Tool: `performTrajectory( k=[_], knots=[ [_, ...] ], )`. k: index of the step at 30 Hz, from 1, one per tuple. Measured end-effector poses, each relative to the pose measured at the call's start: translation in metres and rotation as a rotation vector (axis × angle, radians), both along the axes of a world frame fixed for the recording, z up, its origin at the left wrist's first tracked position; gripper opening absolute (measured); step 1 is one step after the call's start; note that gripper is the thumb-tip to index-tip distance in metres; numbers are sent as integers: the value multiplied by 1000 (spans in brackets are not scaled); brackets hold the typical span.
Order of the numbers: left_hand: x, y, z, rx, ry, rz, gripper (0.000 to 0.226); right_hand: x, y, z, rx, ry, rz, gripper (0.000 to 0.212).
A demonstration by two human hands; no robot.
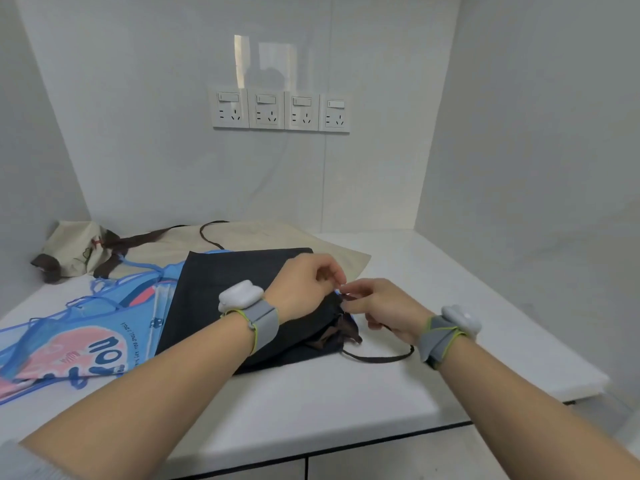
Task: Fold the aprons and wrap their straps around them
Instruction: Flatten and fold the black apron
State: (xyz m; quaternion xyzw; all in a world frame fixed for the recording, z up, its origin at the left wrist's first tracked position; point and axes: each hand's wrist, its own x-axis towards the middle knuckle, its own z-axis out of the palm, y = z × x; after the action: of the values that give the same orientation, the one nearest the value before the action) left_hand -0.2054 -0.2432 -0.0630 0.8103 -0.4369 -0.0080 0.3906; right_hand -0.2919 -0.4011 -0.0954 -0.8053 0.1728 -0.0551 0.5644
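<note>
A folded dark navy apron (221, 292) lies in the middle of the white counter (346, 393). Its thin dark strap (381, 357) loops out on the counter to the right. My left hand (308, 282) hovers over the apron's right corner with fingers curled, pinching at the corner. My right hand (377, 308) meets it from the right, its fingers curled round the strap end at that corner. A brown lining (337, 332) shows at the bunched corner. What exactly sits between the fingertips is hidden.
A blue and pink printed apron (86, 337) with blue straps is spread at the left, partly under the dark one. A beige apron (263, 235) with brown straps lies behind, bunched at the back left. Wall sockets (280, 110) sit on the back wall. The counter's front edge is near.
</note>
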Motion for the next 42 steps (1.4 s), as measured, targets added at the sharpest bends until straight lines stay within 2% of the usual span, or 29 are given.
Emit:
performTrajectory(
  k=[3,6,11,14,16,18,20,22,26,28,33,38,40,42],
  knots=[
    [6,-7,17,-53,-44,-1,13,6,9,1,17,-36,45,18],
    [14,-11,18,-74,-109,24,14,10,2,11,192,-101,45,13],
    [31,-17,-2,-35,-178,127,20,4,-46,22,449,-228,-223,17],
    [33,-33,-10,3,-203,219,15,-9,-77,18,487,-248,-371,14],
    [24,-47,-12,35,-49,123,6,-16,-88,14,466,-235,-427,11],
    [9,-64,-15,138,115,-63,13,-20,-94,11,452,-220,-436,11],
    [-4,-81,-22,271,124,-176,21,-22,-98,11,440,-213,-431,10],
    [-10,-93,-29,319,120,-206,18,-22,-103,13,420,-208,-435,10],
    [-8,-99,-35,209,393,-158,19,-28,-118,11,160,-40,-496,18],
    [-3,-96,-38,150,460,-82,24,-31,-121,9,74,24,-480,16],
    [-3,-90,-50,157,530,-44,24,-14,-97,24,7,-119,-321,27],
    [-6,-87,-53,198,508,-116,21,27,-55,47,-34,-266,-185,25],
    [-6,-86,-54,218,491,-138,25,42,-44,50,35,-249,-84,26],
    [-7,-84,-55,233,477,-152,27,53,-42,44,-35,-90,8,40]
  ],
)
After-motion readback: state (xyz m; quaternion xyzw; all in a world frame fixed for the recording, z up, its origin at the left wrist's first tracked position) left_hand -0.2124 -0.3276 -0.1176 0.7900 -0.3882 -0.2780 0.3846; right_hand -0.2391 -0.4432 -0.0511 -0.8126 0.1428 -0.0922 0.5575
